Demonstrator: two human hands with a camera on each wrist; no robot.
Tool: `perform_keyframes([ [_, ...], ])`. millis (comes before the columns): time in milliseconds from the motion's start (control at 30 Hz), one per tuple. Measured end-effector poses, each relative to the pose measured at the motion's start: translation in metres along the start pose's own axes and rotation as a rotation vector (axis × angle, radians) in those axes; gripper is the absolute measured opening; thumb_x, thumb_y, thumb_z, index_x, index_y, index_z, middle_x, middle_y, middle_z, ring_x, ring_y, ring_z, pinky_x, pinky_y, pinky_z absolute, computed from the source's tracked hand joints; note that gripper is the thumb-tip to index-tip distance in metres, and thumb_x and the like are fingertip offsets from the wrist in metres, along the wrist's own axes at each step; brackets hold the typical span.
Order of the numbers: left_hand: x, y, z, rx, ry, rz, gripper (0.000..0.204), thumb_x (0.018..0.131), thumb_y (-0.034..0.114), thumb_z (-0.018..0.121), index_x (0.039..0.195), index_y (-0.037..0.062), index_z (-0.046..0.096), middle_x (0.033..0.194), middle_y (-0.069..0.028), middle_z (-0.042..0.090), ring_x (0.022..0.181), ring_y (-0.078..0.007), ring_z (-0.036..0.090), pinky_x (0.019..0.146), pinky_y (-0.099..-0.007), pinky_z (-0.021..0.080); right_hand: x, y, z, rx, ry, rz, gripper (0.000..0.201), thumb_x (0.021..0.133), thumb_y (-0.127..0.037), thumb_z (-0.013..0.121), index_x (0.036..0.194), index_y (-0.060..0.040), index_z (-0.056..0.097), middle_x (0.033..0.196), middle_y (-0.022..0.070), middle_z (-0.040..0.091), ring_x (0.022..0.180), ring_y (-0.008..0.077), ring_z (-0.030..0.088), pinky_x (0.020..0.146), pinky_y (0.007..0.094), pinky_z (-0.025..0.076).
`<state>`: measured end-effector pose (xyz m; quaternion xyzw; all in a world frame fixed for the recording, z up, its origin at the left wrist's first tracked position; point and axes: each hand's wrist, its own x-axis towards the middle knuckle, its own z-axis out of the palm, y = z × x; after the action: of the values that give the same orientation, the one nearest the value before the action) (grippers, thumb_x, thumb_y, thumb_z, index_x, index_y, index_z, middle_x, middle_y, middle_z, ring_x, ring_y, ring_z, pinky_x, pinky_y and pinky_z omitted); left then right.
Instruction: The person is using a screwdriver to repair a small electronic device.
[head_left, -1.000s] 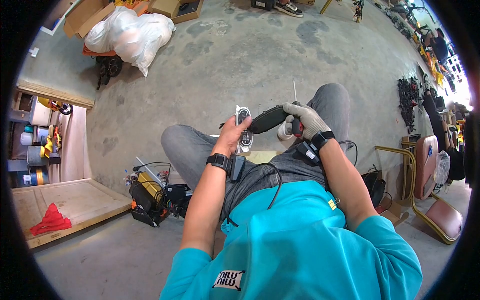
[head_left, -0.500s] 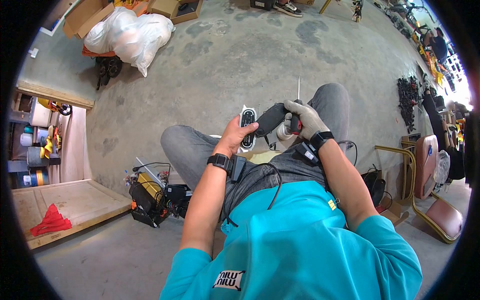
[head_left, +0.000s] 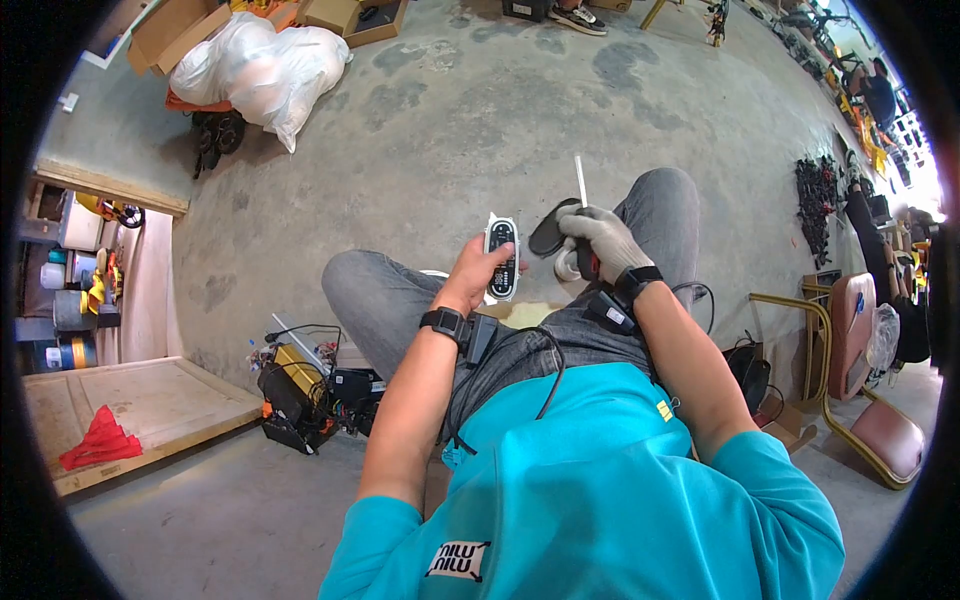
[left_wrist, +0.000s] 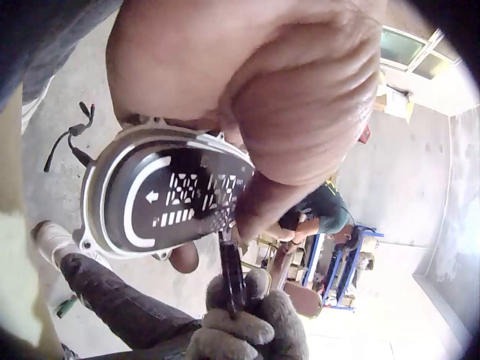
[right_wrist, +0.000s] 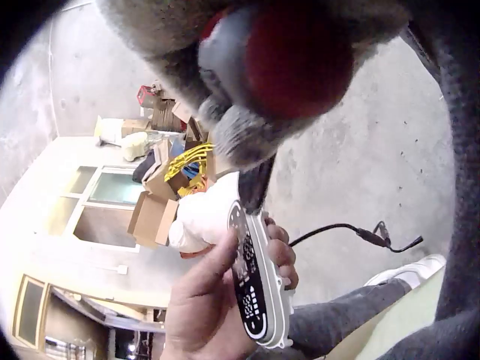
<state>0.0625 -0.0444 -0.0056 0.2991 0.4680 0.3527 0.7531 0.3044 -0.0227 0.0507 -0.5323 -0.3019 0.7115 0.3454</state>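
My bare left hand (head_left: 468,278) grips an oval digital display (head_left: 502,260) in a white frame, thumb across its face. Lit-looking digits and bars show on the display (left_wrist: 172,199) in the left wrist view. In my gloved right hand (head_left: 606,240) are a screwdriver (right_wrist: 300,60) with a red and black handle and a dark oval cover (head_left: 546,232). The screwdriver's shaft points away from me. Seen edge-on in the left wrist view, the cover (left_wrist: 232,274) is pinched by gloved fingers and overlaps the display's end. A short black cable (right_wrist: 337,227) trails behind the display.
I sit with knees apart above a concrete floor. Electronic parts and wires (head_left: 310,390) lie by my left thigh. A white bag (head_left: 262,75) and cardboard boxes stand far left. At right is a chair (head_left: 860,340); a wooden board with a red cloth (head_left: 102,440) is at left.
The dark cover has come away from my left thumb and moved right, tilting with my right hand. The screwdriver has swung with it. My left hand has shifted slightly right with the display.
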Motion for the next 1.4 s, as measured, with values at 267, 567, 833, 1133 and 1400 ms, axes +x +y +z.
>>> perform_keyframes([
  [267, -0.007, 0.005, 0.012, -0.025, -0.084, 0.026, 0.028, 0.098, 0.002, 0.053, 0.125, -0.0027, 0.05, 0.11, -0.0212, 0.069, 0.098, -0.029, 0.073, 0.082, -0.0392, 0.061, -0.014, -0.014, 0.018, -0.491, 0.041, -0.118, 0.042, 0.087, -0.037, 0.073, 0.108, -0.0004, 0.07, 0.081, 0.0061, 0.068, 0.068, 0.0127, 0.064, 0.06, 0.0288, 0.052],
  [567, -0.011, 0.006, 0.03, 0.033, -0.455, 0.076, 0.045, 0.093, -0.008, 0.055, 0.136, -0.0029, 0.046, 0.122, -0.0153, 0.065, 0.111, -0.0288, 0.069, 0.097, -0.0395, 0.057, -0.027, -0.014, 0.027, -0.521, -0.14, -0.114, 0.042, 0.086, -0.024, 0.075, 0.116, 0.0016, 0.06, 0.087, 0.0083, 0.067, 0.072, 0.0143, 0.067, 0.062, 0.0283, 0.056],
  [833, -0.009, 0.001, 0.021, -0.044, -0.394, -0.031, 0.036, 0.1, 0.001, 0.056, 0.135, -0.0017, 0.049, 0.116, -0.0131, 0.066, 0.109, -0.0295, 0.07, 0.093, -0.0374, 0.059, -0.02, -0.016, 0.021, -0.532, -0.141, -0.088, 0.038, 0.093, -0.03, 0.071, 0.111, 0.0016, 0.062, 0.085, 0.0069, 0.067, 0.068, 0.0119, 0.065, 0.059, 0.0273, 0.052],
  [1133, -0.007, 0.003, 0.02, -0.061, -0.318, -0.086, 0.029, 0.106, 0.016, 0.054, 0.129, -0.0022, 0.056, 0.11, -0.0127, 0.069, 0.097, -0.0271, 0.073, 0.084, -0.0352, 0.061, -0.021, -0.018, 0.022, -0.588, -0.119, -0.097, 0.044, 0.091, -0.036, 0.072, 0.113, 0.002, 0.064, 0.084, 0.0065, 0.066, 0.066, 0.0119, 0.064, 0.059, 0.0269, 0.052],
  [1400, -0.014, 0.01, 0.024, 0.189, -0.343, -0.002, 0.03, 0.101, 0.007, 0.058, 0.128, -0.004, 0.055, 0.112, -0.0149, 0.069, 0.097, -0.024, 0.074, 0.083, -0.0346, 0.061, -0.019, -0.014, 0.019, -0.536, -0.167, -0.075, 0.044, 0.091, -0.036, 0.073, 0.113, 0.001, 0.064, 0.085, 0.0068, 0.068, 0.066, 0.0116, 0.064, 0.059, 0.0264, 0.051],
])
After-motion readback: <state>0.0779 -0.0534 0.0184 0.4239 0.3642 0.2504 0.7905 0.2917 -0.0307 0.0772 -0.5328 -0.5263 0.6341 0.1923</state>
